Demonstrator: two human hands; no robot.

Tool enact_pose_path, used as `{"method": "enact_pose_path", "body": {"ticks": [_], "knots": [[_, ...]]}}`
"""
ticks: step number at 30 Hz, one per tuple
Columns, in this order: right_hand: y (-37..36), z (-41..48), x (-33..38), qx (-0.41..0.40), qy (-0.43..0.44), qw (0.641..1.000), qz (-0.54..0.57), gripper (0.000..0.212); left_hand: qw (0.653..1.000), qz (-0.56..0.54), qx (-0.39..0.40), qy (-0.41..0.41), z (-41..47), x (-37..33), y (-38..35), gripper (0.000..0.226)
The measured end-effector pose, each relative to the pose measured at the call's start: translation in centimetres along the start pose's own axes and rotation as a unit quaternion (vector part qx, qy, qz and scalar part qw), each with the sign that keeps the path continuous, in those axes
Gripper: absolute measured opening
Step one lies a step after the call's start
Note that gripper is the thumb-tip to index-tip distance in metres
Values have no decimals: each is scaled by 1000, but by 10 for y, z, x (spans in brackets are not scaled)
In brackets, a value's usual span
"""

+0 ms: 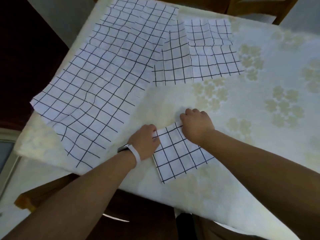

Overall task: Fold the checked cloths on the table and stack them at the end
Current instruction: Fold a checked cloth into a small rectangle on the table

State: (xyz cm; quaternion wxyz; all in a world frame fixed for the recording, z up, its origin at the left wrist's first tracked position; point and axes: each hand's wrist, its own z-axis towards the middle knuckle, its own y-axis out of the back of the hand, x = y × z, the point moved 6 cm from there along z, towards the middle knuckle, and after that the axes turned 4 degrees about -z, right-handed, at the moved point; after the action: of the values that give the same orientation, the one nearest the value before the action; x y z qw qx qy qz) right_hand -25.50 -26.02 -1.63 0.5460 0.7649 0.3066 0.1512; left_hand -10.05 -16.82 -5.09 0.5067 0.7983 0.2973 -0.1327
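Folded cloth [180,153], white with black checks, lies on the near part of the counter [259,135], which has a pale flowered cover. The left hand [144,142], above a white wristband [136,155], pinches the cloth's far left corner with curled fingers. The right hand [196,125] pinches the far right corner. A large cloth [103,75] lies spread at the left. A third cloth [204,54], partly folded, lies farther off, touching the large one.

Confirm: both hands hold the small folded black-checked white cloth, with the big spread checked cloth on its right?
No: the head view shows the big spread checked cloth left of the small folded cloth, which the left hand and right hand do hold.
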Motion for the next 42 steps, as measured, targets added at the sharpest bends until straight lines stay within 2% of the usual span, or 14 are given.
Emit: {"method": "enact_pose_path", "body": {"ticks": [4,7,11,13,19,24,27,31,35,42], "knots": [[11,-14,5,-78,19,996,29,30,994,71,-65,-50,-7,-1,8,33],[6,-29,5,-63,24,997,37,30,979,132,-95,-123,-12,-18,13,29],[-14,-62,10,-35,25,998,44,25,936,205,-18,-287,-31,-46,-16,34],[-27,-77,14,-10,19,998,61,24,913,232,31,-334,-39,-52,-31,39],[-59,-102,22,43,-37,995,77,40,899,255,67,-350,-37,-49,-42,41],[-57,-106,24,35,-70,992,96,47,897,253,41,-360,-34,-52,-40,42],[-56,-110,26,43,-92,988,114,49,879,274,58,-387,-28,-55,-38,36],[-58,-117,23,40,-145,973,175,46,863,280,107,-406,-6,-72,-29,32],[-58,-131,10,33,-221,951,213,47,851,287,116,-425,14,-101,-24,22],[-71,-146,-18,24,-311,921,232,40,816,352,146,-434,49,-149,-42,28]]}}
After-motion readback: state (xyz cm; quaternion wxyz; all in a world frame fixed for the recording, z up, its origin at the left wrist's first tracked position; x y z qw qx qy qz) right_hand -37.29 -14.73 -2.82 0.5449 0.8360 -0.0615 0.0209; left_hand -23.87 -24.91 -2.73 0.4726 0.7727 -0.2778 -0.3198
